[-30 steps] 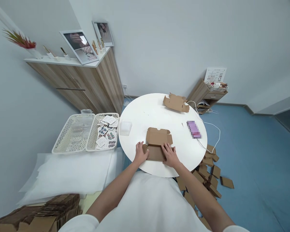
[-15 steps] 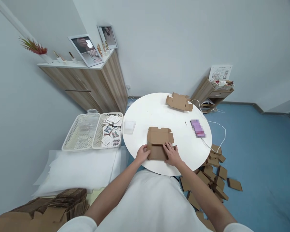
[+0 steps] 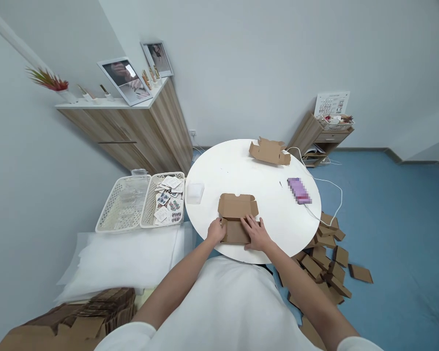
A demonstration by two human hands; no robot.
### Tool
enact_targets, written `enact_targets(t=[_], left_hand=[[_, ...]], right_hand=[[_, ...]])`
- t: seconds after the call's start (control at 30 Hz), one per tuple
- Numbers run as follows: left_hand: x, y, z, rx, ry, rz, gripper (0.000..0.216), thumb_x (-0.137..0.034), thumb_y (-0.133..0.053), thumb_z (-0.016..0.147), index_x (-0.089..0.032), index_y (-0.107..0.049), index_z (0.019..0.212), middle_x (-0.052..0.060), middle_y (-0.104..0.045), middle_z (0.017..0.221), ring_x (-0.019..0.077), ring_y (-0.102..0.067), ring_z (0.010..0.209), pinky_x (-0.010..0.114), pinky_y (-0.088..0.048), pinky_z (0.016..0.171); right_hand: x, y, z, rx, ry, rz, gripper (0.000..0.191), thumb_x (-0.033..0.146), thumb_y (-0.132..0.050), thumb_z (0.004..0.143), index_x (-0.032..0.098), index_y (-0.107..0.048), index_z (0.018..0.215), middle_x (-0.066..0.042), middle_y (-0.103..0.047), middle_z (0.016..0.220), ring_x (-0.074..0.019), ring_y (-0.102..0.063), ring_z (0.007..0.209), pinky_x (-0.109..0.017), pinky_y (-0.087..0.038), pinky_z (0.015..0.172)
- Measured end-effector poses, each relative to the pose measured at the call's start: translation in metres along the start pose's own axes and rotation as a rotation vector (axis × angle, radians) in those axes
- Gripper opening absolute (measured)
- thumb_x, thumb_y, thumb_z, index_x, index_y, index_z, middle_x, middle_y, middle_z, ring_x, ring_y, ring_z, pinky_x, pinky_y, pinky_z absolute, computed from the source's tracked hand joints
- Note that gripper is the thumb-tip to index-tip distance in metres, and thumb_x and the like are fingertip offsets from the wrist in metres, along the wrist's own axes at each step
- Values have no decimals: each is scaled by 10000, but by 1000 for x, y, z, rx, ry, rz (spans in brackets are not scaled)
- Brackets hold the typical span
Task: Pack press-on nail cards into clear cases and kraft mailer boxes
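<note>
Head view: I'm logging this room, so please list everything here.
Round table: 1, white, centre
Open box: 1, brown, table's near side
Cardboard blank: 1, brown, table's far side
Container: 1, translucent, table's left
Pixelated item: 1, purple, table's right
Cable: 1, white, right
Large baskets: 2, white, left
Cards: several, multicoloured, right-hand basket
Sheets: several, white, near left
Folded cardboard: many, brown, lower left
Boxes: many, brown, floor at right
Cabinet: 1, wood-toned, upper left
Framed pictures: 2, white-edged, cabinet top
Small items: uncounted, mixed, cabinet top
Shelf unit: 1, wood-toned, upper right
Left hand: 1, box's left
Right hand: 1, box's right
</note>
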State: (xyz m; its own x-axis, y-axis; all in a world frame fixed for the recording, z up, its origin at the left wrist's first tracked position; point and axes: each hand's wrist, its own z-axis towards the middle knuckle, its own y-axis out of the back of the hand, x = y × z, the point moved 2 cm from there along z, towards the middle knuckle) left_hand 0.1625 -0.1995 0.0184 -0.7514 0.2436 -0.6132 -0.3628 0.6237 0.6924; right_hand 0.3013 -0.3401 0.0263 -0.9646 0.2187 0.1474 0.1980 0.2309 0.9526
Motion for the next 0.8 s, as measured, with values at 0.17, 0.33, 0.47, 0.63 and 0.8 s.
enact_targets(t=[0.17,0.33,0.47,0.63,0.8], left_hand=[[-1,-2,1,0,11,97,224,-140,-472,717,-162,-536,931,111,-593,974,242,-537,961,328,-390,782],[3,1,-11,-31,-144,1,551,-301,-503,749,-146,-326,1247,121,-510,1112,224,-493,1028,318,-388,829],[2,8,-22,95,-338,35,1109,-465,-709,509,-207,-50,1364,128,-363,1240,269,-449,1089,332,-396,837],[-8,9,-13,216,-316,190,1256,-432,-781,354,-231,-69,1369,130,-373,1185,305,-498,1010,353,-405,813],[-8,7,-10,213,-311,174,1238,-453,-771,371,-233,-71,1368,133,-371,1184,307,-487,1028,342,-402,814]], right_hand=[[3,-1,-3,-24,23,-1,1157,560,-657,485,207,0,1369,-135,-111,1430,-315,-10,1307,-562,1,993],[-1,-3,-6,-38,-19,-12,1133,535,-653,510,202,7,1370,-138,-103,1432,-309,-17,1308,-567,15,989],[-3,-1,-4,-34,0,-9,1128,540,-648,518,203,12,1369,-140,-100,1432,-315,-7,1306,-565,9,989],[-6,7,-5,-20,-10,30,1114,609,-611,520,223,0,1368,-133,-52,1438,-323,18,1306,-568,11,984],[-33,2,-35,-115,-281,233,988,553,-521,649,226,83,1359,-129,63,1438,-305,-14,1310,-536,-116,987]])
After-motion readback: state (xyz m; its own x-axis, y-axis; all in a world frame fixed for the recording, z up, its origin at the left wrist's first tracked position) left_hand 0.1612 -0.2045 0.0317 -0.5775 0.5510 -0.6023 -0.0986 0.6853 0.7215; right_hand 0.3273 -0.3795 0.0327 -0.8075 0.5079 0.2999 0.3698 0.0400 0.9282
